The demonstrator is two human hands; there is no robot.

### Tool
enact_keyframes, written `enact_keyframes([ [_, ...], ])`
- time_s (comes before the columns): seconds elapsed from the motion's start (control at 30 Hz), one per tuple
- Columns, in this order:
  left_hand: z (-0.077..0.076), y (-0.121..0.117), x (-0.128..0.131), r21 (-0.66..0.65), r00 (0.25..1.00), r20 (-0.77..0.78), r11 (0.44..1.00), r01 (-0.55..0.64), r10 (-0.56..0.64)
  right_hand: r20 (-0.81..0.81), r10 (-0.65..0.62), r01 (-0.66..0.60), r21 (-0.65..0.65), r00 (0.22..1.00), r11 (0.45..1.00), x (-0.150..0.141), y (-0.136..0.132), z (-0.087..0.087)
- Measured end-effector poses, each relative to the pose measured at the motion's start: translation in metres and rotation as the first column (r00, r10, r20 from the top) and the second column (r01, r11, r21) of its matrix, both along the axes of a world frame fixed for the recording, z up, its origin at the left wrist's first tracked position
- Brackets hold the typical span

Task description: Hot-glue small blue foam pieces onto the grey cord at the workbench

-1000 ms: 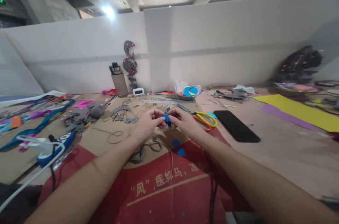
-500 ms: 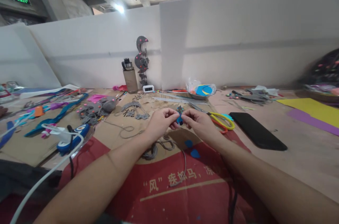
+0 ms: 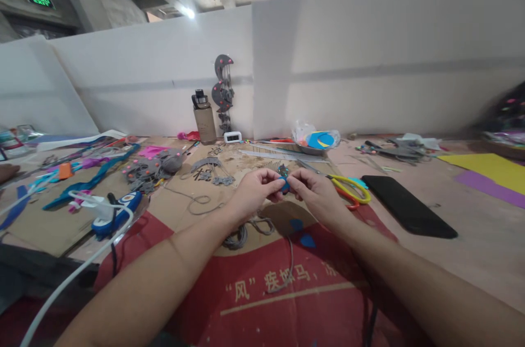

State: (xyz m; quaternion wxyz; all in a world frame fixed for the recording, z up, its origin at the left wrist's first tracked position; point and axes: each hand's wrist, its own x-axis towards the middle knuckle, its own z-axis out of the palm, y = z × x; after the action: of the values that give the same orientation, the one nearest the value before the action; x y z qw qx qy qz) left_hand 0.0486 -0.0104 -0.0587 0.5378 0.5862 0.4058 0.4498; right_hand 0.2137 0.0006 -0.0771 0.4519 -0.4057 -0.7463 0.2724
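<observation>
My left hand (image 3: 255, 189) and my right hand (image 3: 314, 191) meet above the table's middle, fingertips pinched together on a small blue piece (image 3: 285, 185) with a grey bit on top. Both hands are closed on it. Below them lie two loose blue petal-shaped pieces (image 3: 301, 232) on a red printed cardboard sheet (image 3: 262, 292). Grey cord (image 3: 241, 233) is coiled under my left wrist.
Yellow-handled scissors (image 3: 353, 189) and a black phone (image 3: 408, 206) lie right of my hands. A glue gun (image 3: 110, 213) with white cable sits at left. A bottle (image 3: 205, 117), grey ornament (image 3: 223, 92), small clock (image 3: 235, 137), foam sheets (image 3: 488, 169) and scattered craft scraps line the back.
The camera view has turned to the left, so everything sits further right in the picture. My hands stay pinched on the blue piece with little change.
</observation>
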Motion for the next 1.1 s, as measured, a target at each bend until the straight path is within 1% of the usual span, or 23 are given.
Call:
enact_keyframes([
  [0.2, -0.0004, 0.0017, -0.0010, -0.013, 1.000, 0.029, 1.000, -0.005, 0.006, 0.073, -0.005, 0.002, 0.044, 0.997, 0.999, -0.0007, -0.0010, 0.0009],
  [0.33, -0.0019, 0.0026, -0.0018, 0.006, 0.998, 0.044, 0.999, 0.034, -0.035, 0.091, -0.032, 0.025, 0.075, 0.995, 0.997, -0.0015, -0.0039, 0.0049],
  [0.47, -0.0004, 0.0032, -0.0035, 0.016, 0.997, 0.016, 0.997, 0.080, -0.080, 0.106, -0.037, 0.026, 0.101, 0.994, 0.995, -0.0022, -0.0065, 0.0072],
  [0.67, -0.0005, 0.0054, -0.0061, 0.020, 0.994, 0.004, 0.994, 0.108, -0.108, 0.096, -0.039, 0.030, 0.092, 0.995, 0.995, -0.0014, -0.0063, 0.0054],
  [0.83, -0.0039, 0.0063, -0.0065, 0.018, 0.995, -0.007, 0.995, 0.102, -0.102, 0.105, -0.028, 0.017, 0.103, 0.994, 0.994, -0.0015, -0.0065, 0.0047],
  [0.97, -0.0058, 0.0072, -0.0063, -0.018, 0.994, 0.026, 0.994, 0.109, -0.109, 0.124, -0.025, 0.010, 0.117, 0.992, 0.993, -0.0018, -0.0075, 0.0051],
  [1.1, -0.0060, 0.0080, -0.0065, -0.035, 0.983, 0.083, 0.985, 0.168, -0.164, 0.115, -0.024, 0.009, 0.121, 0.993, 0.993, -0.0021, -0.0084, 0.0062],
])
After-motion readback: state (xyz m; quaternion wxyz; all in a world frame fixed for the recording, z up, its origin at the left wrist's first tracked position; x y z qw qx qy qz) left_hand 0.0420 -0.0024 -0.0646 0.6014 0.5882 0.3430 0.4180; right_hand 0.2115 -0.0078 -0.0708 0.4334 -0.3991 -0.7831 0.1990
